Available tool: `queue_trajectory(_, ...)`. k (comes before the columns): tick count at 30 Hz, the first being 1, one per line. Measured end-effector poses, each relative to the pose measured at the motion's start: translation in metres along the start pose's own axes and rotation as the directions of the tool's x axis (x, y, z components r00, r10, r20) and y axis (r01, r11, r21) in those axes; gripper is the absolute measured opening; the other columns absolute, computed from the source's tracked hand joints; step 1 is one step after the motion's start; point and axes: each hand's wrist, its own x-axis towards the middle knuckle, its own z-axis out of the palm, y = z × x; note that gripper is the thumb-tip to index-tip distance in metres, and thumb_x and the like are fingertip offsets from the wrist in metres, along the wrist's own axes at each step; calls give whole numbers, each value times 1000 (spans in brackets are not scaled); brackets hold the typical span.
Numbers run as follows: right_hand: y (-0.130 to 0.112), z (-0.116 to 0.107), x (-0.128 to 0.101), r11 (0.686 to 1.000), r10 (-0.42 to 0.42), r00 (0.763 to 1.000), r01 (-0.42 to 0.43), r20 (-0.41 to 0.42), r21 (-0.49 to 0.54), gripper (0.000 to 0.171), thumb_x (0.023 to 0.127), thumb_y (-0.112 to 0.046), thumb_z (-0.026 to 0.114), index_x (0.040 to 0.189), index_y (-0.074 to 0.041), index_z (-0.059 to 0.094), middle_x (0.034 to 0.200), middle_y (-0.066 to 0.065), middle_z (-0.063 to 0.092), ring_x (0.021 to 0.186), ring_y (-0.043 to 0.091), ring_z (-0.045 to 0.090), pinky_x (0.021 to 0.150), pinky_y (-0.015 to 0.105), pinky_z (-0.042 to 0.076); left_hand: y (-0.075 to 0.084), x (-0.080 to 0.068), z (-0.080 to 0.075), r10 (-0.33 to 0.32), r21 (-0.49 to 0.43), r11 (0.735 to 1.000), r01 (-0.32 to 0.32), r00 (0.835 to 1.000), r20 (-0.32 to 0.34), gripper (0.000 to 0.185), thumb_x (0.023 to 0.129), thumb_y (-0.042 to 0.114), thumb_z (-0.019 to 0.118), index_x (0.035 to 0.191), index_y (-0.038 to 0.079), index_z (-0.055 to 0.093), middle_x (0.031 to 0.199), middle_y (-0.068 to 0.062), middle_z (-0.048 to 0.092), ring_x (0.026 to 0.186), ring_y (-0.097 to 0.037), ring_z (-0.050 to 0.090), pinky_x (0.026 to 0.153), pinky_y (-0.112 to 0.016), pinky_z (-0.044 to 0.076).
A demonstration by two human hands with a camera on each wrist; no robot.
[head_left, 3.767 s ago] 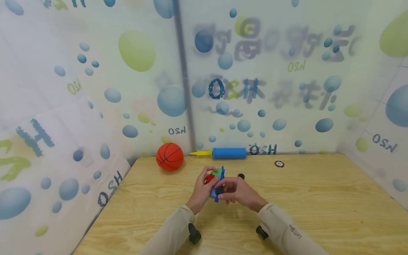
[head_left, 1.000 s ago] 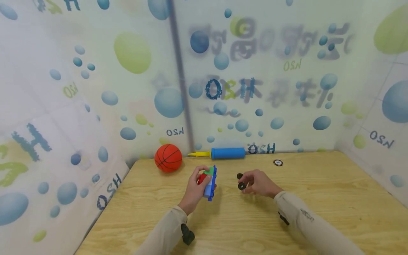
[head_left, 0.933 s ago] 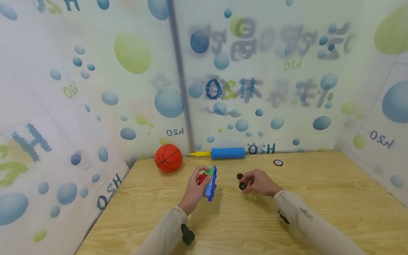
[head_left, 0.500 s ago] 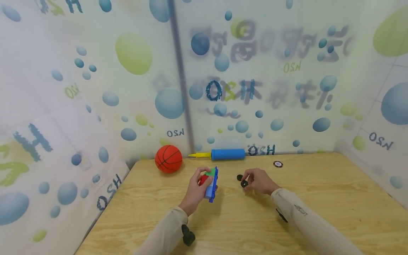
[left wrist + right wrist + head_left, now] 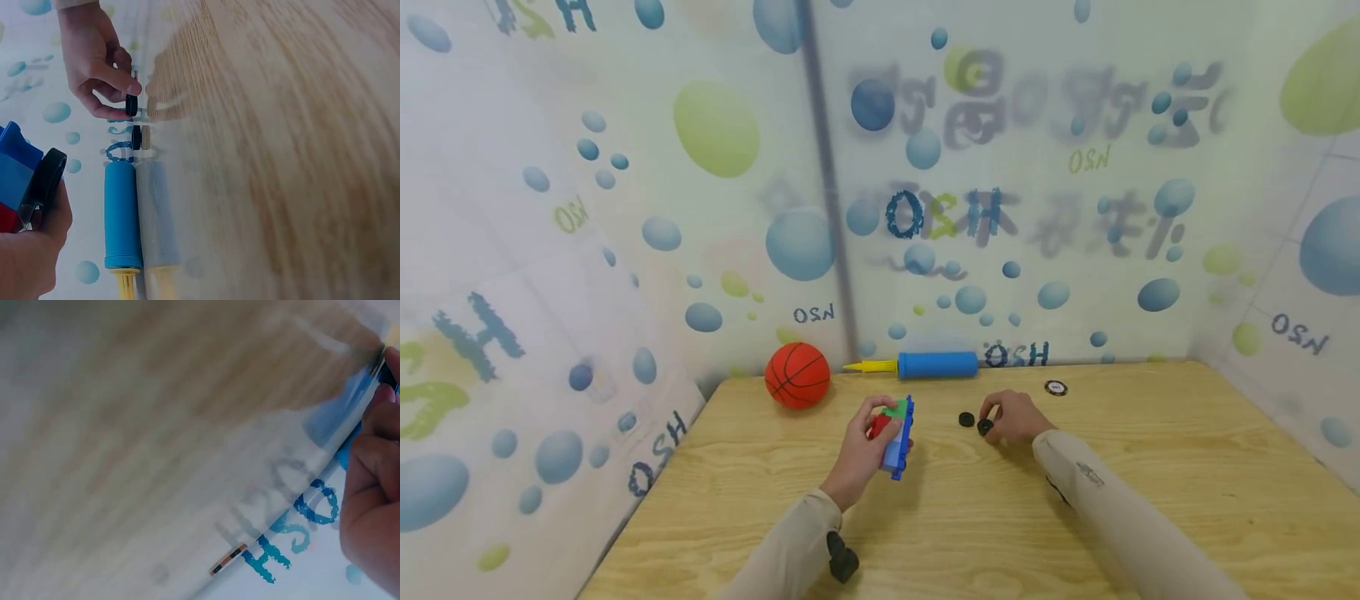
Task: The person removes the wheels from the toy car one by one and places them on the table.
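Note:
My left hand (image 5: 874, 427) grips a toy block vehicle (image 5: 897, 435) of blue, green and red bricks, held on edge above the wooden table (image 5: 925, 533). In the left wrist view a black wheel (image 5: 44, 184) still sits on the toy's blue body (image 5: 14, 167). My right hand (image 5: 994, 419) pinches a loose black wheel (image 5: 985, 427) low over the table. A second loose black wheel (image 5: 966, 419) lies just left of it. The left wrist view shows the same pinched wheel (image 5: 131, 104) and the lying wheel (image 5: 136, 137).
An orange mini basketball (image 5: 797, 375) and a blue hand pump (image 5: 936, 363) with a yellow nozzle lie along the back wall. A small round disc (image 5: 1056, 387) lies at the back right. Patterned walls enclose the table on three sides.
My right hand came away from the toy with a black wheel, moved right, then carried it farther back and lower, beside the other loose wheel. The left hand has kept its hold on the toy.

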Motion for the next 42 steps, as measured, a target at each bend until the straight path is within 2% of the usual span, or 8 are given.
queue_trajectory(8,8,-1,18,995,94,996,-95,-7,-26,24,74,-3,81,96,-8,72,83,9,72,69,17,62,61,28,46,2,-1,-1,1,10,1000,-1,1000,-2,30,105,24,53,133,18,45,136,-27,47,95,-23,73,77,-38,62)
queue_trajectory(13,7,-1,23,995,101,995,-101,-9,-12,24,75,-2,80,97,-7,73,86,12,71,69,19,60,61,29,46,3,0,-2,1,18,1000,0,1000,-2,30,105,24,53,134,18,45,133,-26,48,95,-24,73,78,-38,62)
queue_trajectory(22,7,0,24,991,133,989,-134,-57,-17,22,74,-4,82,95,-7,75,102,18,70,70,22,55,64,31,47,4,1,0,11,6,1000,-11,1000,8,30,105,24,53,133,18,45,135,-26,47,106,-40,70,78,-40,62)
queue_trajectory(27,5,2,24,989,145,988,-147,-53,-30,25,74,-4,82,99,-6,75,113,22,68,84,26,57,71,35,50,2,0,0,-2,2,1000,2,1000,7,30,105,23,54,133,18,46,136,-27,47,101,-34,72,77,-39,63)
queue_trajectory(32,1,4,24,988,143,988,-146,-56,-48,26,75,-4,82,99,-6,74,113,21,69,85,27,59,75,38,51,2,-1,-2,-8,-2,1000,8,1000,6,30,104,23,54,133,18,46,135,-27,49,96,-27,73,78,-39,63)
queue_trajectory(34,0,5,24,988,139,989,-142,-56,-60,27,75,-4,82,101,-6,74,111,21,70,85,28,61,77,40,53,2,-1,-2,-5,-2,1000,5,1000,5,30,105,23,54,133,18,46,135,-26,49,96,-26,73,78,-39,63)
queue_trajectory(38,-4,5,22,986,142,989,-146,-47,-83,30,77,-4,82,106,-7,73,119,24,68,98,34,64,84,45,55,2,-1,-3,0,-8,1000,0,1000,8,30,104,23,54,133,18,46,135,-27,49,96,-27,73,79,-40,62)
queue_trajectory(42,-8,2,17,981,158,986,-162,-49,-107,36,76,-4,81,111,-7,71,125,26,65,97,33,63,78,43,54,1,-1,-2,3,-10,1000,-3,1000,13,31,104,24,54,133,18,46,137,-27,48,96,-26,73,81,-42,62)
